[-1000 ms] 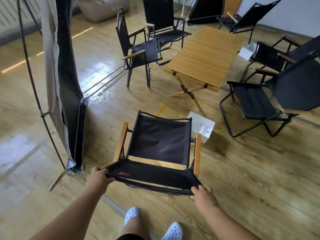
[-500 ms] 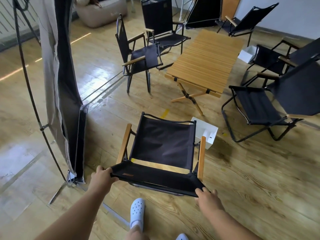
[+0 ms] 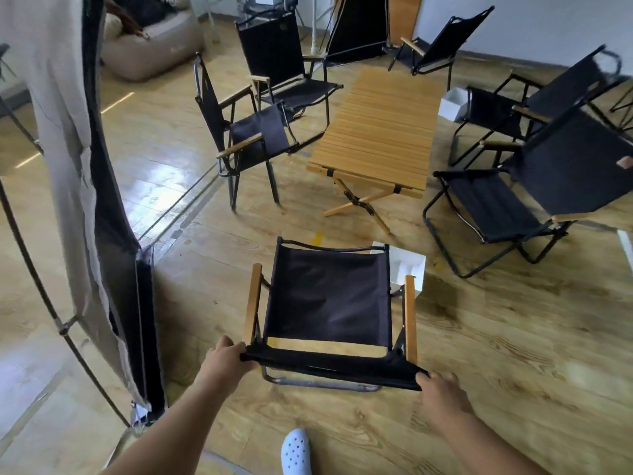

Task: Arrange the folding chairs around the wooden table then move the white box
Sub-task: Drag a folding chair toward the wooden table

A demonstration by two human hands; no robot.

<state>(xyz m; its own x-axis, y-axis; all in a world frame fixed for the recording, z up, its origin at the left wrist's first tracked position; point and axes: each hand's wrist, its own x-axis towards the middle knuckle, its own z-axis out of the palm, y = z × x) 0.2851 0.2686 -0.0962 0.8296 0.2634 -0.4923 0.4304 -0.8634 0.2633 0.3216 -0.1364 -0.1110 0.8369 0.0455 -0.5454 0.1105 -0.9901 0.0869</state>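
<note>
Black fabric folding chair with wooden armrests (image 3: 329,303) stands on the floor, left hand (image 3: 224,359) and right hand (image 3: 440,389) curled tight around its backrest's top corners, white box (image 3: 409,269) just beyond.

A folding chair (image 3: 329,303) is sitting at lower centre, a white box (image 3: 407,269) just behind its right side. The wooden table (image 3: 380,132) is standing beyond, at upper centre, chairs flanking it left and right.

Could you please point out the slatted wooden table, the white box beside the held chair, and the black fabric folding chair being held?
Slatted wooden table (image 3: 380,132), head view, middle of top.
White box (image 3: 409,269), head view, open top.
Black fabric folding chair (image 3: 329,299), head view, seat fabric.
</note>
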